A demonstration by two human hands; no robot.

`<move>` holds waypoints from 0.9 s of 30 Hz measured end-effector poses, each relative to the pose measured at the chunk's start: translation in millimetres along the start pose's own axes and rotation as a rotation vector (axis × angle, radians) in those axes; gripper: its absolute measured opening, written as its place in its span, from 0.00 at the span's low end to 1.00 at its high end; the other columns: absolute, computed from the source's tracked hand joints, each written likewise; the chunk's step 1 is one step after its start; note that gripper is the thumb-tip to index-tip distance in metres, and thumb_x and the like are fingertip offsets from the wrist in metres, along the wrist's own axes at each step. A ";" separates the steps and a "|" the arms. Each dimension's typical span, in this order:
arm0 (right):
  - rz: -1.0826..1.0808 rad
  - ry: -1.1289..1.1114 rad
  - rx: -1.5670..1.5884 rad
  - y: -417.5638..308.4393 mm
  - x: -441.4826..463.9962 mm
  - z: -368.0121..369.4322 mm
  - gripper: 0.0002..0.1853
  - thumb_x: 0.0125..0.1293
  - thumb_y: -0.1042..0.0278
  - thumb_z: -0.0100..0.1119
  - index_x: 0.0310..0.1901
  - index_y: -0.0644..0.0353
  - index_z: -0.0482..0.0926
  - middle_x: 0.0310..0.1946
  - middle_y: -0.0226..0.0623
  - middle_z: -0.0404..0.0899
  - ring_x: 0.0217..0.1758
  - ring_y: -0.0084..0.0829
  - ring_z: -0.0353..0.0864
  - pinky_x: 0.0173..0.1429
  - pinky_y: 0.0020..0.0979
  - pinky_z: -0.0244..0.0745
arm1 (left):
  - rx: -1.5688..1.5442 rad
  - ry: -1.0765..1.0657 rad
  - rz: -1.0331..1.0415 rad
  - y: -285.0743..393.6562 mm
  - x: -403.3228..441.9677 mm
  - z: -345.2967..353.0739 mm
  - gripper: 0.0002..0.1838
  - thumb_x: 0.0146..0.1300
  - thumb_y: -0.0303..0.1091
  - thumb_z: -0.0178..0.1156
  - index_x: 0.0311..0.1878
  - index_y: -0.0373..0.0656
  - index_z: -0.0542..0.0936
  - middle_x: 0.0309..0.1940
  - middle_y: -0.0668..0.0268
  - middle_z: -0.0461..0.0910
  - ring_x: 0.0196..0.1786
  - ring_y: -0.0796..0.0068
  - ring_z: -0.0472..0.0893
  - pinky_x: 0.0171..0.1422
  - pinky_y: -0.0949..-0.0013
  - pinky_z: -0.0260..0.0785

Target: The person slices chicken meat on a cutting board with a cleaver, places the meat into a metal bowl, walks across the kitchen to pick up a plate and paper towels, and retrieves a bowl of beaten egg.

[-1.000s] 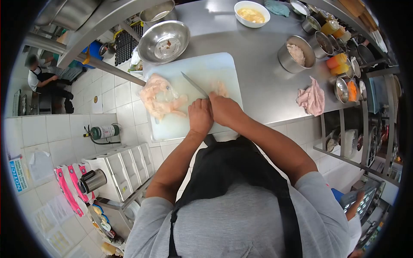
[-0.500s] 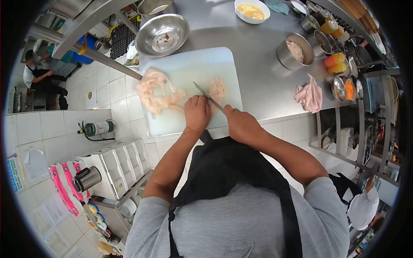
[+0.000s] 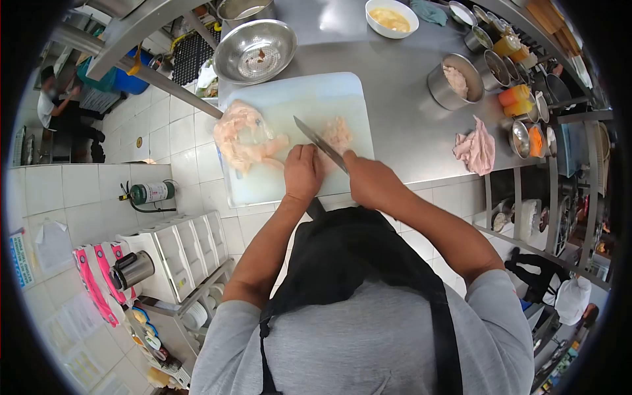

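My right hand [image 3: 372,181] is closed around the handle of a kitchen knife [image 3: 321,143], its blade slanting up and left over the cutting board [image 3: 296,92]. Close beside the blade is my left hand [image 3: 303,172], fingers curled down against the board; whatever they press on is hidden beneath them. Small cut pieces of pale raw meat [image 3: 338,133], which looks like chicken, lie in a heap right of the blade. A larger raw piece of the same meat [image 3: 238,135] spreads over the board's left side, one strip reaching toward my left hand.
A perforated steel bowl [image 3: 255,52] stands behind the board. Farther right are a white bowl of yellowish liquid [image 3: 392,18], a steel pot with pale meat [image 3: 454,81], a pink cloth [image 3: 474,146] and sauce bottles [image 3: 514,95]. A metal post [image 3: 168,87] rises at left. Other people are in the background.
The knife blade has turned to show more of its flat side, and its tip has risen slightly. My left hand keeps its place by the blade. The whole view has shifted a little.
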State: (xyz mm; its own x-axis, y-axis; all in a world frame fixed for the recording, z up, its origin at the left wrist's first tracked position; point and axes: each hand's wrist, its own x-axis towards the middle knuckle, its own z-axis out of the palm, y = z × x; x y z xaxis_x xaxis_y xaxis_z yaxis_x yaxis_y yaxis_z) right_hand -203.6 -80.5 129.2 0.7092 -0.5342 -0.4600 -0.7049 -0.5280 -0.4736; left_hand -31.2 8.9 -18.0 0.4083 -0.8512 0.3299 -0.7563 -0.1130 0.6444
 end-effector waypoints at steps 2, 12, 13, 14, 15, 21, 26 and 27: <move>0.014 0.010 -0.019 1.3 -11.4 17.6 0.16 0.67 0.80 0.55 0.56 0.67 0.70 0.41 0.62 0.86 0.44 0.63 0.89 0.51 0.57 0.84 | 0.072 -0.035 0.040 -0.4 -0.9 -0.6 0.10 0.63 0.25 0.64 0.48 0.40 0.83 0.41 0.54 0.80 0.47 0.47 0.81 0.52 0.47 0.75; 0.016 0.073 0.053 -3.5 58.2 23.6 0.17 0.73 0.73 0.55 0.61 0.68 0.71 0.46 0.63 0.87 0.50 0.63 0.90 0.54 0.58 0.84 | 0.108 -0.104 0.102 -4.7 0.7 5.4 0.11 0.63 0.26 0.65 0.49 0.39 0.83 0.44 0.54 0.81 0.49 0.46 0.82 0.54 0.46 0.77; 0.022 0.053 0.054 -3.6 61.7 22.3 0.18 0.73 0.73 0.55 0.62 0.68 0.71 0.46 0.62 0.87 0.51 0.63 0.90 0.54 0.58 0.84 | 0.053 -0.043 0.024 -2.6 4.4 4.3 0.11 0.64 0.26 0.64 0.50 0.39 0.83 0.45 0.54 0.81 0.50 0.45 0.82 0.55 0.45 0.77; 0.013 0.065 0.055 -1.1 62.2 22.9 0.19 0.73 0.73 0.55 0.63 0.68 0.70 0.47 0.62 0.87 0.51 0.63 0.90 0.55 0.58 0.83 | -0.006 0.016 -0.055 0.7 7.2 5.9 0.12 0.64 0.26 0.64 0.51 0.39 0.83 0.47 0.53 0.81 0.51 0.44 0.82 0.56 0.45 0.78; 0.006 0.073 0.054 1.8 58.4 23.4 0.20 0.73 0.73 0.55 0.64 0.69 0.70 0.47 0.62 0.88 0.51 0.63 0.89 0.55 0.58 0.83 | -0.067 0.072 -0.139 5.7 9.8 4.3 0.12 0.65 0.26 0.63 0.51 0.38 0.83 0.48 0.53 0.81 0.52 0.43 0.83 0.57 0.44 0.78; 0.044 0.041 0.053 4.9 39.1 26.5 0.23 0.71 0.75 0.57 0.67 0.69 0.70 0.47 0.63 0.88 0.53 0.62 0.89 0.56 0.58 0.82 | 0.160 -0.217 -0.105 -3.7 21.2 -3.8 0.15 0.66 0.26 0.62 0.56 0.39 0.83 0.52 0.50 0.81 0.55 0.43 0.82 0.58 0.45 0.79; -0.009 0.083 0.080 7.5 52.1 15.1 0.20 0.70 0.77 0.55 0.63 0.68 0.71 0.45 0.62 0.87 0.51 0.63 0.89 0.54 0.58 0.82 | 0.062 -0.362 0.002 8.1 10.9 -25.9 0.17 0.68 0.31 0.65 0.57 0.37 0.81 0.52 0.49 0.81 0.57 0.42 0.82 0.62 0.46 0.78; -0.018 0.100 0.092 6.4 43.4 10.6 0.18 0.70 0.78 0.54 0.61 0.67 0.71 0.44 0.61 0.87 0.49 0.63 0.88 0.53 0.59 0.81 | 0.053 -0.365 0.000 13.5 9.1 -33.0 0.17 0.68 0.33 0.66 0.57 0.36 0.81 0.52 0.49 0.82 0.58 0.42 0.82 0.63 0.46 0.77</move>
State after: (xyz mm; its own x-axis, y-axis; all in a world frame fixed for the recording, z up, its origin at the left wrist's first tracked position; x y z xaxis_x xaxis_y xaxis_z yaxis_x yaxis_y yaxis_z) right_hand -177.2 -100.1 98.3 0.7138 -0.5911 -0.3757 -0.6850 -0.4774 -0.5504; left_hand -20.8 16.6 16.4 0.2061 -0.9769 0.0560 -0.7856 -0.1311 0.6047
